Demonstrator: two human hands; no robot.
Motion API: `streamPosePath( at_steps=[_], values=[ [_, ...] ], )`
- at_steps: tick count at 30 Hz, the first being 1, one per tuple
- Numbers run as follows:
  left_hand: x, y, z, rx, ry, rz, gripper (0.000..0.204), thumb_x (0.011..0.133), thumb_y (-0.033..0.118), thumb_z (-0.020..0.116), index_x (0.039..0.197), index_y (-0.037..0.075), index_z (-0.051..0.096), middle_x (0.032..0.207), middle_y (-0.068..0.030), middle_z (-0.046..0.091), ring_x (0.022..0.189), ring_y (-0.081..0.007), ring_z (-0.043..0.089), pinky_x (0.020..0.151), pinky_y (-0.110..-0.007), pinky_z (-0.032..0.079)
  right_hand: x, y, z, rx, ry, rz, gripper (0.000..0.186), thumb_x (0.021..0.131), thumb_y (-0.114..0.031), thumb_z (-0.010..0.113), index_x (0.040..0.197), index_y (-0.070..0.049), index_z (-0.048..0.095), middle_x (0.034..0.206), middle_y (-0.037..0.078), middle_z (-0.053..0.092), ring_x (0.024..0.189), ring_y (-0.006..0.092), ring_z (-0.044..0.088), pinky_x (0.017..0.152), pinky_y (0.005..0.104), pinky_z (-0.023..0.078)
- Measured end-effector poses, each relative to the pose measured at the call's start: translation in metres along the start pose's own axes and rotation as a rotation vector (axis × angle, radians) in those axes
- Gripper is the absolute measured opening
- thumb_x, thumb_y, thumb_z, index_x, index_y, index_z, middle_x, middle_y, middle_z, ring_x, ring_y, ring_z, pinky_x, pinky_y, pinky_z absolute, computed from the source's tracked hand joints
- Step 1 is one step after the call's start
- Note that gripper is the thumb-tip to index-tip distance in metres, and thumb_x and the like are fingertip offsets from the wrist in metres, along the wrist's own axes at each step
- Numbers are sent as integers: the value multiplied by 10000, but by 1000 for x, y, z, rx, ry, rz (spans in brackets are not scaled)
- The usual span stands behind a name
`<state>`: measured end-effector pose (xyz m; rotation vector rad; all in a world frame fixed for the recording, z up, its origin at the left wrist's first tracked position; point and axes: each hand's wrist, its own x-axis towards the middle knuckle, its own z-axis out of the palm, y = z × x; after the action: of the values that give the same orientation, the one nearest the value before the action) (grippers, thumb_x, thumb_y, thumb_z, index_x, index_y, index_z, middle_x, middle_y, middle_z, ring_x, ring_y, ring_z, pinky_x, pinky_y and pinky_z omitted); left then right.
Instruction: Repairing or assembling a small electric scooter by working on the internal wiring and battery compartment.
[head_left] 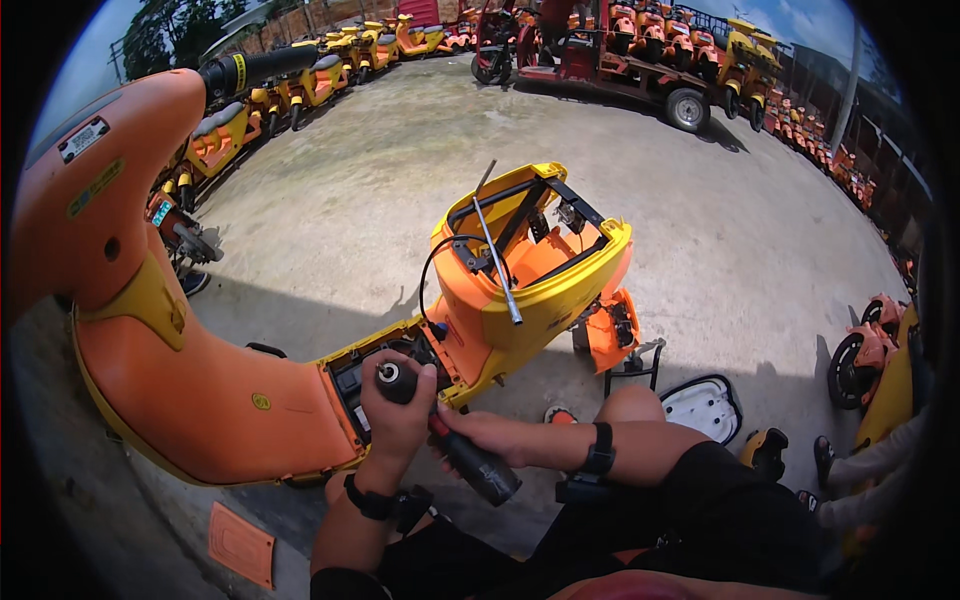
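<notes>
Here, the left grip (400, 412) was closed around the head of a black power drill (474, 460), the right grip (485, 432) around its handle, above an orange scooter's (225, 385) open floor compartment (347, 383). Seemingly readying the drill, the next move likely called for turning its upward tip down.

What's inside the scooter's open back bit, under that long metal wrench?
Under the long metal wrench, I can see black frame bars and orange plastic lining. The lowest part nearest us can't be seen because the scooter's near wall covers it.
</notes>
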<state>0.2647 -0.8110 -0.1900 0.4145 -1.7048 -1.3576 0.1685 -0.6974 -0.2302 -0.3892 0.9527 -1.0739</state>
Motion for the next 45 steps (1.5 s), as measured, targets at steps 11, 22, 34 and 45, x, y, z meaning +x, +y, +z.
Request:
streamPosePath(
  at_steps=[11,22,34,45],
  values=[
    [1,-3,1,85,33,61,328,822,1,697,1051,57,468,828,-30,578,741,-87,578,672,-229,502,3,1,-2,-108,-12,-40,675,930,-631,440,1201,-19,525,1052,104,635,847,187,666,713,313,561],
    [0,-5,10,217,104,40,296,806,67,723,1010,40,510,794,-35,586,724,-94,596,656,-245,512,-1,-11,-5,-1034,331,-691,460,914,-385,598,1113,25,530,873,206,662,804,371,662,707,430,513],
    [-4,-5,14,358,-8,-13,278,804,74,726,1008,59,537,880,-49,592,807,-105,590,728,-259,501,6,-10,-10,-1259,307,-636,334,861,-251,628,1017,25,522,813,223,650,750,402,647,684,458,518],
    [-6,-4,15,350,-10,-37,287,801,64,725,1009,53,528,867,-56,583,786,-109,587,718,-264,503,13,-6,-11,-1321,307,-693,439,837,-312,646,1065,34,502,815,226,658,747,403,646,684,469,520]
  ],
)
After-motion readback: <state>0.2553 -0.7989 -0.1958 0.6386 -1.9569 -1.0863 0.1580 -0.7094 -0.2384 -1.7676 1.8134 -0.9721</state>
